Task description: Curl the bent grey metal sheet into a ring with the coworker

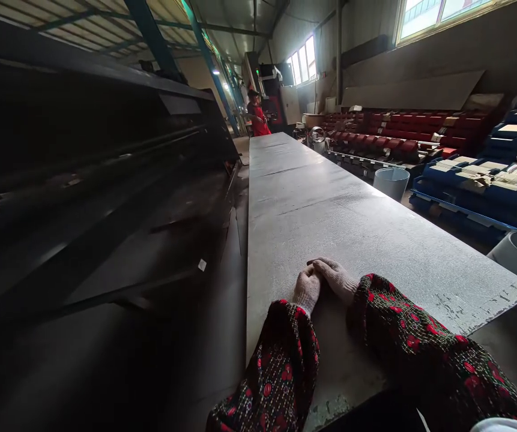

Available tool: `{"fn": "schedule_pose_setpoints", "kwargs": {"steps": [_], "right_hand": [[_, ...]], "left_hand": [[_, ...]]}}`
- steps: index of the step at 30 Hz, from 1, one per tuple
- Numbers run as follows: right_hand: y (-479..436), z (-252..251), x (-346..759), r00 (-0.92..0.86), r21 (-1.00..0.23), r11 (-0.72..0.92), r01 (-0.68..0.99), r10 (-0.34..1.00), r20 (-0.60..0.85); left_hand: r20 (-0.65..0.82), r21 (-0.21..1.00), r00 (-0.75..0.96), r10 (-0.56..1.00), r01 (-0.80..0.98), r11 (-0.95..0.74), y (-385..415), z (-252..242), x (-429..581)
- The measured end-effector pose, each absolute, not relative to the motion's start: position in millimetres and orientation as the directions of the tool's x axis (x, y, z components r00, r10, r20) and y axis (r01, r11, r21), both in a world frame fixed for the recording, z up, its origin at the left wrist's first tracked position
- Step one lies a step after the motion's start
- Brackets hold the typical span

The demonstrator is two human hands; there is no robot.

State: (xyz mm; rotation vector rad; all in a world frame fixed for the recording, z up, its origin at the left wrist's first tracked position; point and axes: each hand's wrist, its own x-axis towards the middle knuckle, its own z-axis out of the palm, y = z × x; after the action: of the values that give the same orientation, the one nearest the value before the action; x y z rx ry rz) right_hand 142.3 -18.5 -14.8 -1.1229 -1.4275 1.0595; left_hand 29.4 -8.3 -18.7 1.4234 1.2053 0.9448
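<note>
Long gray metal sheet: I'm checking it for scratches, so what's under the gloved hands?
The gloved hands rest directly on the long gray metal sheet. The patch beneath them is covered, so its surface can't be seen; around them, the sheet looks speckled.

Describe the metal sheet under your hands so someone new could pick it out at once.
In this long shed, a dark machine stands on the left and red stacks and blue stacks on the right. Between them, a long grey metal sheet runs away from the camera. Pale and flat, it lies under the gloved left hand and right hand.
</note>
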Motion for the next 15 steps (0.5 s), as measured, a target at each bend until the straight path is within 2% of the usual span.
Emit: {"fn": "schedule_pose_setpoints", "kwargs": {"steps": [15], "right_hand": [[-21.7, -11.3, 141.1, -0.066, -0.980, 0.173, 0.094, 0.984, 0.167]], "left_hand": [[-0.066, 0.976, 0.192, 0.979, 0.217, 0.023, -6.0, -21.7, 27.5]]}}
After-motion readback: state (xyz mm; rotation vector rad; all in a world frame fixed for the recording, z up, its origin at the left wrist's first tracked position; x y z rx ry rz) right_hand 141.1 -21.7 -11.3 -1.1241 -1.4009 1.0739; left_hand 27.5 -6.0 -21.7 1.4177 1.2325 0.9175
